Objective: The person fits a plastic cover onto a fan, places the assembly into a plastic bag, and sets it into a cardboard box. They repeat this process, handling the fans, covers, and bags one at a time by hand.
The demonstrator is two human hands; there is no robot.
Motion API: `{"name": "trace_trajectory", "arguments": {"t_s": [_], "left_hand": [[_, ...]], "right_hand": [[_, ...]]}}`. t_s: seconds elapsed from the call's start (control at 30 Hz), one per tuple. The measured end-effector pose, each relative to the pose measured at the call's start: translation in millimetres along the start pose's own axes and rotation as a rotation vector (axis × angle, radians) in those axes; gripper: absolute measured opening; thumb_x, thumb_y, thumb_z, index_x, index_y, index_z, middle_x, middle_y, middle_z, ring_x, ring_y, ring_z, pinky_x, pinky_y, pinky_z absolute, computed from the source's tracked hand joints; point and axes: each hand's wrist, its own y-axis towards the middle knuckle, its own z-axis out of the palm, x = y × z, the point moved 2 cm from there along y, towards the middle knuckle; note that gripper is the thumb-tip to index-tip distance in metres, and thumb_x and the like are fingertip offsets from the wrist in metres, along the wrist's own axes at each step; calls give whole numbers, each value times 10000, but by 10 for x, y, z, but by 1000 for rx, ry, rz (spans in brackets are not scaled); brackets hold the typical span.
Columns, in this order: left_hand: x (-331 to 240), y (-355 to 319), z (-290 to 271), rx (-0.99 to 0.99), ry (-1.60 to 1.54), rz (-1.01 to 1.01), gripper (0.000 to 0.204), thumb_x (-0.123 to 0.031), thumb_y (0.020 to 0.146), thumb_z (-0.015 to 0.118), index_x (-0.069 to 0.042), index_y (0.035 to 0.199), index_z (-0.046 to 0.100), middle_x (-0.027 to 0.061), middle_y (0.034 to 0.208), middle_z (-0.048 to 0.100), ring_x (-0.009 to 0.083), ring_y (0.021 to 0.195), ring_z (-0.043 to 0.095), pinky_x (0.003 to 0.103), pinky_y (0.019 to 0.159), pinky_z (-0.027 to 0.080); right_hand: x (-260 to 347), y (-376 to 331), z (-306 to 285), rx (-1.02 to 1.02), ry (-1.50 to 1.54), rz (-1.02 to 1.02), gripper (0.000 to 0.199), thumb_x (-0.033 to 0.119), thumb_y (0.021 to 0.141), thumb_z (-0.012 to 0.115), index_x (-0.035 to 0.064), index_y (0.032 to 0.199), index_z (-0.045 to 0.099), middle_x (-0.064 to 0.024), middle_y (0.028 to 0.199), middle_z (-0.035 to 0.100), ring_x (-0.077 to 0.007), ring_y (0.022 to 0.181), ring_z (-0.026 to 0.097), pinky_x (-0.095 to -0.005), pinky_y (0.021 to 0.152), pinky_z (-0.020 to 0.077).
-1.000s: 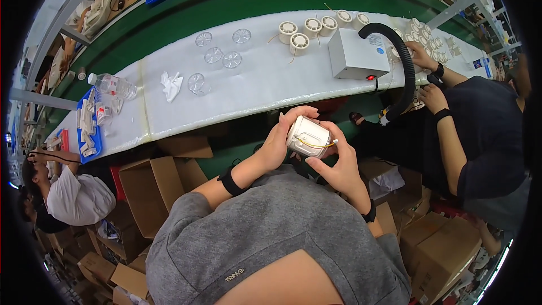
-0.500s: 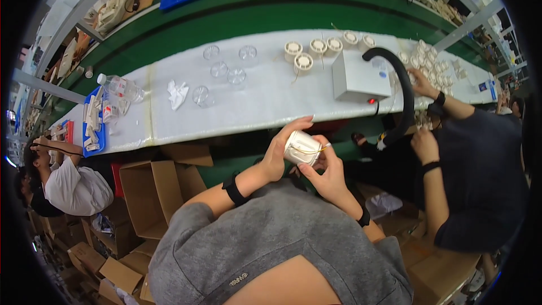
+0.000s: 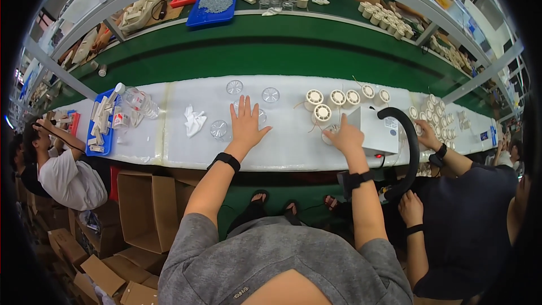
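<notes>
My left hand (image 3: 247, 130) is open, its fingers spread over a group of clear round plastic cups (image 3: 220, 130). The hand partly hides some of them. My right hand (image 3: 349, 140) is around a cream cylindrical housing (image 3: 328, 133) on the table, just left of a light-grey metal box. Its index finger points away from me and the thumb lies by the housing; the other fingers are hidden. Beyond it stand several similar cream housings (image 3: 322, 114) with slotted round tops and thin wires.
The grey box (image 3: 379, 135) has a red light and a thick black hose (image 3: 416, 141) beside it. Crumpled white tissue (image 3: 195, 121), a plastic bottle (image 3: 135, 99) and a blue tray (image 3: 101, 146) lie leftward. A co-worker's hand (image 3: 429, 135) is at the right. Cardboard boxes (image 3: 144, 209) stand below left.
Both hands have moved from in front of my body out over the table. The left has let go of the cream housing and spread its fingers; the right is down beside the box.
</notes>
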Motion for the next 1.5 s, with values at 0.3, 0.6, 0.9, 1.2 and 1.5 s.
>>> {"name": "trace_trajectory", "arguments": {"t_s": [0.3, 0.6, 0.9, 1.2, 1.5], "left_hand": [[-29, -56, -109, -114, -226, 48, 564, -406, 675, 598, -56, 1095, 462, 207, 1239, 310, 323, 1205, 201, 481, 960, 164], [123, -520, -277, 302, -1479, -421, 415, -345, 836, 419, -48, 1126, 423, 185, 1139, 431, 296, 1048, 435, 386, 852, 367], [-193, -783, -339, 905, -2849, -791, 509, -431, 856, 303, -40, 1174, 376, 206, 1088, 458, 325, 990, 472, 466, 830, 396], [664, -1532, -422, -33, -2836, -1055, 486, -390, 851, 364, 0, 1139, 402, 205, 1088, 458, 320, 1041, 424, 421, 911, 344], [608, -1348, -351, 328, -2668, -955, 540, -469, 833, 342, -17, 1114, 435, 214, 1083, 471, 289, 891, 499, 365, 772, 440]], "right_hand": [[507, 755, 84, -281, -280, -337, 622, 350, 631, 630, 84, 1151, 414, -152, 973, 532, -289, 898, 512, -351, 695, 437], [604, 419, -296, 211, 1017, -167, 517, 336, 692, 616, 48, 1098, 478, -109, 1008, 538, -192, 971, 471, -275, 843, 338], [1082, -685, -114, -205, 311, -989, 509, 283, 740, 587, 17, 1146, 431, -128, 1035, 524, -204, 1008, 464, -297, 841, 360], [1584, 56, 309, 119, 226, -372, 744, 482, 650, 607, 34, 1191, 364, -134, 816, 581, -277, 690, 577, -356, 588, 465], [1356, -170, 151, -102, 373, -285, 624, 419, 682, 596, 92, 1168, 381, -125, 790, 578, -241, 685, 576, -320, 541, 455]]}}
